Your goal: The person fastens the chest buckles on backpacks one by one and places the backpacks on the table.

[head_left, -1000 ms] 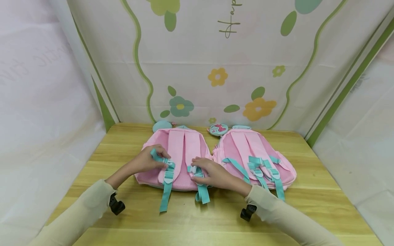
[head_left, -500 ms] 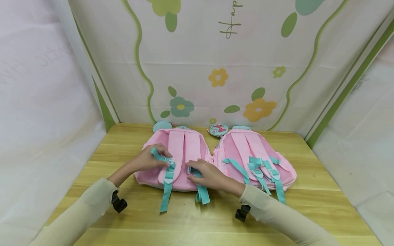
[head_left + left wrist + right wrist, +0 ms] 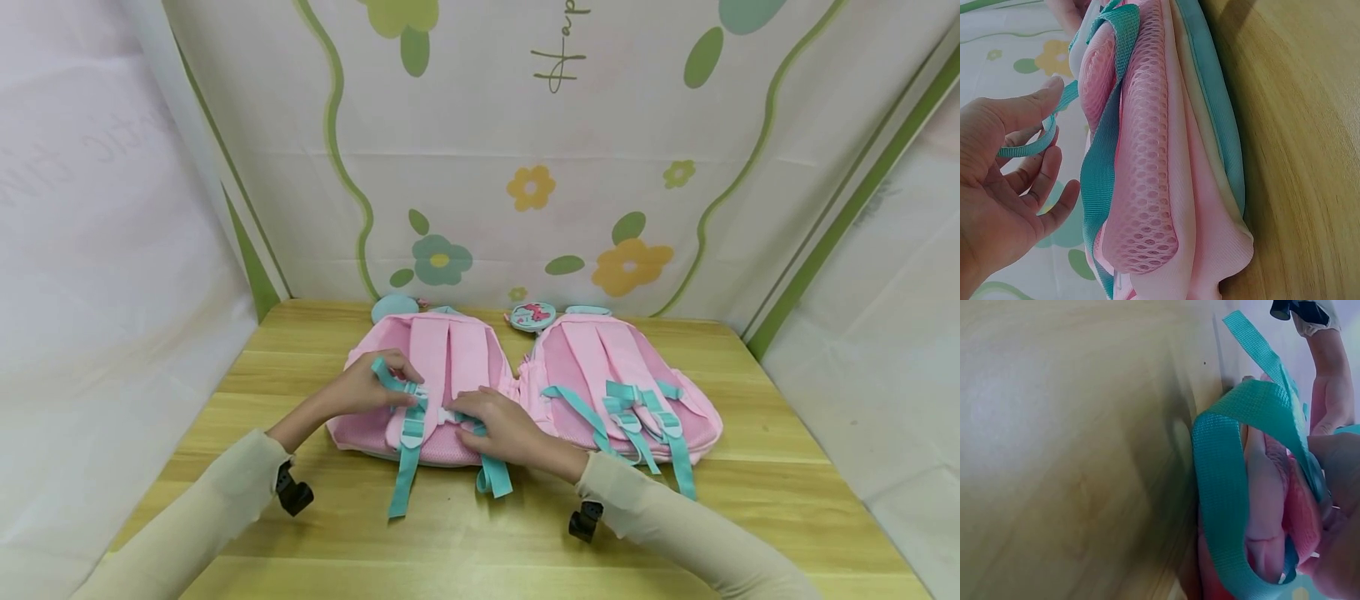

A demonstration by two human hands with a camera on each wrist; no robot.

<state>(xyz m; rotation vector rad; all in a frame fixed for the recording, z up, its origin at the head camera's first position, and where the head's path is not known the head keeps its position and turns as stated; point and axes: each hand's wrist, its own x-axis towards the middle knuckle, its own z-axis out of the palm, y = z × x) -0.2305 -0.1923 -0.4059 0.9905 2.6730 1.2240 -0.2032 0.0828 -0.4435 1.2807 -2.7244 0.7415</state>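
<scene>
Two pink backpacks lie side by side, shoulder straps upward. Over the left backpack (image 3: 367, 435), my left hand (image 3: 362, 390) pinches a short teal webbing strap (image 3: 1030, 149) between thumb and fingers, beside a white buckle piece (image 3: 418, 390) on the left shoulder strap. My right hand (image 3: 501, 423) holds another white buckle (image 3: 446, 416) with its teal strap near the right shoulder strap; the fingers partly cover it. The two buckle pieces are apart. Below the right hand, a looped teal strap (image 3: 1219, 487) hangs over the bag's lower edge.
The right backpack (image 3: 558, 362) touches the left one, its teal straps lying loose on top. A round teal pouch (image 3: 395, 307) and a round patterned pouch (image 3: 533, 316) sit behind the bags. Flower-printed cloth (image 3: 480, 192) encloses the wooden table (image 3: 450, 550).
My right hand has moved left with the white buckle, bringing it closer to the left shoulder strap. The left hand has shifted only slightly, still holding its strap. The backpacks stay in place.
</scene>
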